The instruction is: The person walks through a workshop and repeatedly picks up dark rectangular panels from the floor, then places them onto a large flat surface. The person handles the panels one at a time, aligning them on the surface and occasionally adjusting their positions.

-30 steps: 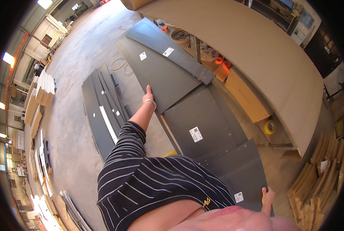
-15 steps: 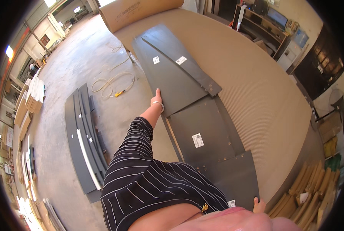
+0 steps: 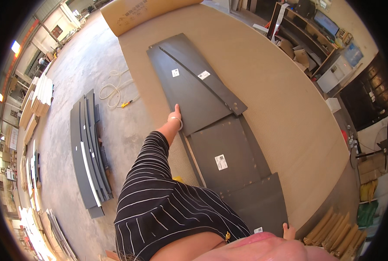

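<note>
A stack of dark grey flat panels (image 3: 215,148) with white labels lies over a wide brown corrugated sheet (image 3: 285,130). My left hand (image 3: 175,118) grips the left edge of the stack near its middle, thumb on top and the other fingers hidden beneath. At the near right corner my right hand (image 3: 289,231) holds the nearest panel (image 3: 263,198), its thumb over the edge. Overlapping on top at the far end are a tapered panel (image 3: 185,95) and a narrow strip (image 3: 202,76) with small holes at one end. My torso hides part of the near end.
A big roll of brown corrugated cardboard (image 3: 137,15) stands at the far end. On the floor to the left lie another stack of dark panels (image 3: 87,152) and a coiled hose (image 3: 111,93) with a yellow fitting. Bundled cardboard pieces (image 3: 335,232) sit at the near right.
The panel stack, still in both my hands, has moved rightward onto the corrugated sheet, whose left margin now shows beside it. My view has shifted too.
</note>
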Motion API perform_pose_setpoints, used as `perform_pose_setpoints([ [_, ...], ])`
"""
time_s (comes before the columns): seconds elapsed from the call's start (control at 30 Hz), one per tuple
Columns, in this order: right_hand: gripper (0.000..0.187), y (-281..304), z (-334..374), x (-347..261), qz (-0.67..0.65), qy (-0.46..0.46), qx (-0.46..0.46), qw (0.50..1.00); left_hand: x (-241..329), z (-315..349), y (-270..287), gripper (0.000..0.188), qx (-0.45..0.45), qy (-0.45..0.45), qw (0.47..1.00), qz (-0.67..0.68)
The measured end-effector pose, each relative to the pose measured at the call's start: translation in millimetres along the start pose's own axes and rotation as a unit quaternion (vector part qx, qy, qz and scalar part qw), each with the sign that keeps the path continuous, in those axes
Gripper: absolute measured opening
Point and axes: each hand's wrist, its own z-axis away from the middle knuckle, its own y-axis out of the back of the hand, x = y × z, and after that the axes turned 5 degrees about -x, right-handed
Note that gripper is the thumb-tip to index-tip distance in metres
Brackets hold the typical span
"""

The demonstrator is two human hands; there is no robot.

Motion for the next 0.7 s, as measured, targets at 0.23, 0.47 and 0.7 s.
perform_pose_setpoints([
  [0.23, 0.052, 49.9, -37.2, -40.8, 0.043, 0.014, 0.065, 0.997, 19.9, 7.9, 48.3, 0.074, -0.169, -0.015, 0.941, -0.292],
  [0.47, 0.042, 34.8, 2.2, -69.8, -0.035, 0.042, 0.148, 0.988, -18.9, 5.7, 80.9, 0.06, -0.001, -0.134, 0.966, -0.221],
  [0.7, 0.041, -148.5, 198.5, -24.7, -0.161, -0.126, 0.315, 0.927, -148.7, 89.5, 71.0, 0.042, -0.172, -0.232, 0.957, -0.002],
])
